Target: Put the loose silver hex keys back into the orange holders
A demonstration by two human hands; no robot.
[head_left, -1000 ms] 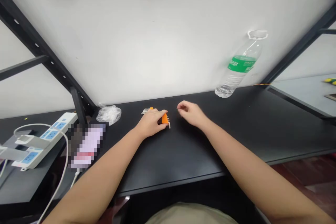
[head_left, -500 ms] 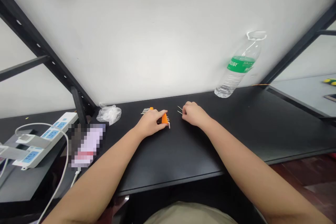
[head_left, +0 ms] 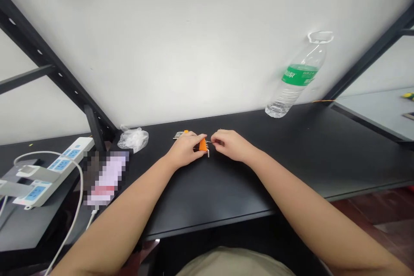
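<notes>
Left hand [head_left: 184,150] grips an orange holder [head_left: 202,145] of metal keys [head_left: 178,135]; right hand [head_left: 231,144] pinches a thin rod [head_left: 208,142]

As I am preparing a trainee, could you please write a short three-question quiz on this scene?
1. Which bright colour shows on the holder gripped by the left hand?
2. True or false: the bottle stands to the left of the crumpled clear plastic.
3. What do the fingertips of the right hand hold? A: the power strip; B: a thin metal rod; C: the bottle.

Key: 1. Orange. 2. False. 3. B.
</notes>
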